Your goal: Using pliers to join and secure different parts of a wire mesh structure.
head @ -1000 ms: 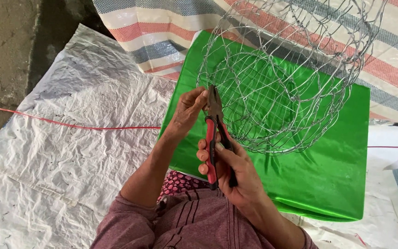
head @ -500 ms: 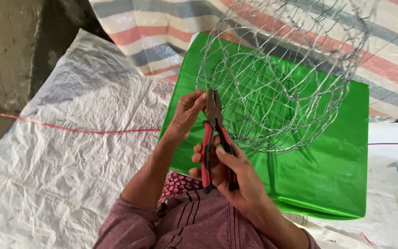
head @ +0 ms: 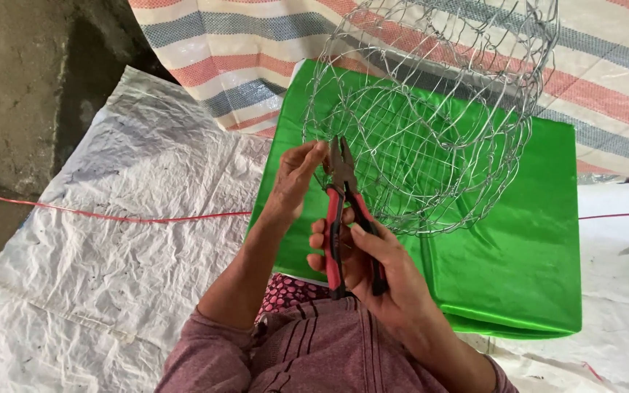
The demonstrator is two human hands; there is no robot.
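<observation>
Right now I read this as the wire-twisting step on the wire mesh basket (head: 431, 124), which stands at about one o'clock from my hands, tipped over the green sheet (head: 518, 255). My left hand (head: 296, 178) has fingers pinched together on the basket's near edge at its nine o'clock side. My right hand (head: 373, 269) is wrapped tight around the red handles of the pliers (head: 343, 211), nose pointing to twelve o'clock and touching the wire just beside my left fingertips (whether the nose actually bites a strand is too fine to tell). Next, I judge, the nose must seat squarely on one loose strand while the left hand steadies the rim.
</observation>
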